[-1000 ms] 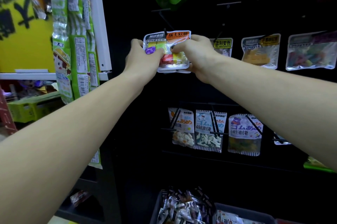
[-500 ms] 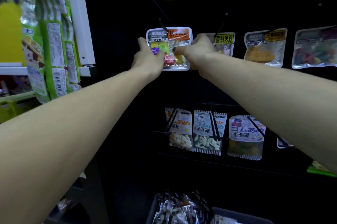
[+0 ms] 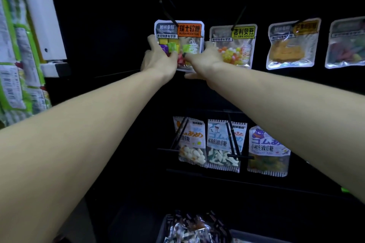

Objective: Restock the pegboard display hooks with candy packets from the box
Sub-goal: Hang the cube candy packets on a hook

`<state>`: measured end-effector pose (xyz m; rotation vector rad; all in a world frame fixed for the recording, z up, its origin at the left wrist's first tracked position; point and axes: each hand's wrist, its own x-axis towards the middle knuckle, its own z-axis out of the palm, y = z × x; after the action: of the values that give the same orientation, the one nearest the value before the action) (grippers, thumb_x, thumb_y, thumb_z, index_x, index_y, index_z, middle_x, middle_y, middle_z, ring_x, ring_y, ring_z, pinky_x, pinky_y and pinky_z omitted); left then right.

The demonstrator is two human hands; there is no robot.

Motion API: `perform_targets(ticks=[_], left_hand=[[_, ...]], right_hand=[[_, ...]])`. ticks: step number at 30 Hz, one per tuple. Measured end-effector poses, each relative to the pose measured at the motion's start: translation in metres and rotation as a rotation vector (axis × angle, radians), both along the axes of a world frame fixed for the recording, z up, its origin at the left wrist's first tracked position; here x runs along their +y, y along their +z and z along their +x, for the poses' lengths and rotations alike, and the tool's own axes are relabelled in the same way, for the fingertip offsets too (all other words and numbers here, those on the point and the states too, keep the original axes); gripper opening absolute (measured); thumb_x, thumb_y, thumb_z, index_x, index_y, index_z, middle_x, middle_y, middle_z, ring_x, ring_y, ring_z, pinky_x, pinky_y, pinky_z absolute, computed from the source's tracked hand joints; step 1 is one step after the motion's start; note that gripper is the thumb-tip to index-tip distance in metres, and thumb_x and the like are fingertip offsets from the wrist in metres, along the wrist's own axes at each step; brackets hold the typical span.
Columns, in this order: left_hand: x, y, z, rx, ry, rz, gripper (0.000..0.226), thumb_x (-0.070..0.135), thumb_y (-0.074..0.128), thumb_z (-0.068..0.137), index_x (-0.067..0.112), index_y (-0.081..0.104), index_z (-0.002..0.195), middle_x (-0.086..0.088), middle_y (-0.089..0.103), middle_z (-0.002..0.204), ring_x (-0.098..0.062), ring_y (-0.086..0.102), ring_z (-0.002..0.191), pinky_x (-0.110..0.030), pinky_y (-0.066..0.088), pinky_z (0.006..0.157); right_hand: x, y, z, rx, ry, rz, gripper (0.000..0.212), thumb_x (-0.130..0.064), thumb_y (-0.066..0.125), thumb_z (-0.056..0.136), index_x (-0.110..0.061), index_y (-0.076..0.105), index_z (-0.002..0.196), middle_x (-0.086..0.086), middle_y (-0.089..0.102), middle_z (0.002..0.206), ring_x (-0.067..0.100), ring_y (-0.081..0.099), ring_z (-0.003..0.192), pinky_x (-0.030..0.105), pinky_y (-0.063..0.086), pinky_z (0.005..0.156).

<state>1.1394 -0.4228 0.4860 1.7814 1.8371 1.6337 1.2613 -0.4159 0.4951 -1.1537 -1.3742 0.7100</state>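
Up high, both hands grip one soft candy packet [image 3: 178, 45] against the black pegboard [image 3: 118, 25]: left hand [image 3: 159, 61] at its lower left, right hand [image 3: 205, 61] lower right, beneath a hook [image 3: 167, 13].

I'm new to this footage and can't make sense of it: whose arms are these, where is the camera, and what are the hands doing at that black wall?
There is no machine here: the arms belong to a person, and the single picture comes from a camera worn on their head, looking forward and down.

The black wall is a pegboard with metal hooks carrying candy packets. Both hands reach up to the same orange-labelled packet, which hangs on a hook. The left hand grips its left side and the right hand its lower right part.

Beside it hangs a yellow-labelled packet, with more packets to the right and a lower row beneath. At the bottom edge sits the box of packets waiting to be hung.
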Motion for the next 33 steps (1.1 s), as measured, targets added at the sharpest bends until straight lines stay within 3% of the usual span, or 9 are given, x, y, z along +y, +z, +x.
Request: perform_targets(ticks=[2, 7, 12, 16, 19, 23, 27, 30, 33], left_hand=[[0.000, 0.001, 0.000, -0.019, -0.019, 0.013, 0.058, 0.037, 0.057, 0.104, 0.019, 0.027, 0.149, -0.012, 0.062, 0.130, -0.031, 0.065, 0.104, -0.034, 0.048, 0.083], [-0.003, 0.002, 0.001, -0.042, -0.035, 0.000, 0.060, 0.036, 0.057, 0.104, 0.018, 0.023, 0.151, -0.011, 0.060, 0.131, -0.030, 0.064, 0.103, -0.034, 0.046, 0.083], [-0.015, 0.003, 0.001, -0.045, -0.022, -0.043, 0.077, 0.041, 0.056, 0.104, 0.020, 0.009, 0.162, -0.014, 0.057, 0.139, -0.032, 0.063, 0.110, -0.034, 0.044, 0.082], [-0.049, 0.001, 0.008, -0.041, -0.019, -0.052, 0.082, 0.040, 0.058, 0.103, 0.017, 0.007, 0.163, -0.020, 0.042, 0.152, -0.037, 0.055, 0.127, -0.032, 0.038, 0.086], [-0.089, -0.011, 0.019, -0.023, -0.038, 0.010, 0.074, 0.035, 0.060, 0.102, 0.017, 0.017, 0.160, -0.017, 0.034, 0.153, -0.036, 0.047, 0.137, -0.034, 0.037, 0.095], [-0.151, -0.053, 0.048, 0.113, -0.148, 0.091, 0.065, 0.032, 0.061, 0.101, 0.020, 0.028, 0.156, -0.009, 0.039, 0.154, -0.025, 0.043, 0.141, -0.028, 0.032, 0.102], [-0.213, -0.114, 0.094, 0.236, -0.275, 0.099, 0.057, 0.030, 0.062, 0.102, 0.019, 0.038, 0.153, -0.002, 0.047, 0.152, -0.016, 0.049, 0.135, -0.023, 0.039, 0.102], [-0.260, -0.175, 0.132, 0.338, -0.438, 0.084, 0.050, 0.028, 0.059, 0.104, 0.018, 0.044, 0.150, 0.002, 0.051, 0.147, -0.013, 0.050, 0.130, -0.022, 0.039, 0.099], [-0.294, -0.251, 0.164, 0.501, -0.593, 0.011, 0.041, 0.027, 0.056, 0.105, 0.014, 0.053, 0.143, -0.001, 0.058, 0.139, -0.019, 0.056, 0.123, -0.030, 0.046, 0.099]], right_hand=[[0.001, -0.001, 0.000, 0.018, 0.001, 0.019, 0.053, -0.016, 0.073, 0.095, -0.016, 0.046, 0.140, 0.012, 0.058, 0.135, 0.023, 0.070, 0.071, 0.041, 0.066, 0.062], [-0.003, 0.001, -0.001, -0.005, 0.011, -0.001, 0.062, -0.015, 0.071, 0.097, -0.019, 0.039, 0.150, 0.012, 0.053, 0.142, 0.022, 0.066, 0.068, 0.042, 0.066, 0.063], [-0.019, -0.005, 0.009, -0.041, 0.030, -0.055, 0.084, -0.022, 0.069, 0.097, -0.021, 0.015, 0.162, 0.013, 0.039, 0.157, 0.033, 0.076, 0.077, 0.043, 0.066, 0.073], [-0.052, -0.020, 0.030, -0.129, 0.058, -0.049, 0.082, -0.025, 0.066, 0.098, -0.023, 0.015, 0.162, 0.010, 0.054, 0.138, 0.031, 0.076, 0.083, 0.040, 0.067, 0.067], [-0.089, -0.032, 0.055, -0.190, 0.068, -0.035, 0.086, -0.030, 0.065, 0.100, -0.028, 0.008, 0.164, 0.008, 0.057, 0.124, 0.025, 0.077, 0.086, 0.033, 0.066, 0.073], [-0.148, -0.054, 0.099, -0.206, 0.018, -0.010, 0.073, -0.033, 0.064, 0.100, -0.027, 0.023, 0.161, 0.002, 0.061, 0.111, 0.019, 0.078, 0.082, 0.039, 0.065, 0.084], [-0.213, -0.108, 0.145, -0.160, -0.071, -0.025, 0.052, -0.025, 0.064, 0.100, -0.021, 0.042, 0.147, 0.002, 0.063, 0.114, 0.018, 0.076, 0.083, 0.037, 0.065, 0.077], [-0.263, -0.171, 0.178, -0.127, -0.122, -0.037, 0.034, -0.019, 0.064, 0.099, -0.029, 0.050, 0.128, 0.000, 0.064, 0.111, 0.020, 0.074, 0.086, 0.034, 0.064, 0.070], [-0.307, -0.241, 0.212, -0.052, -0.190, -0.108, 0.029, -0.015, 0.064, 0.100, -0.026, 0.052, 0.123, 0.000, 0.063, 0.107, 0.019, 0.073, 0.081, 0.033, 0.061, 0.068]])
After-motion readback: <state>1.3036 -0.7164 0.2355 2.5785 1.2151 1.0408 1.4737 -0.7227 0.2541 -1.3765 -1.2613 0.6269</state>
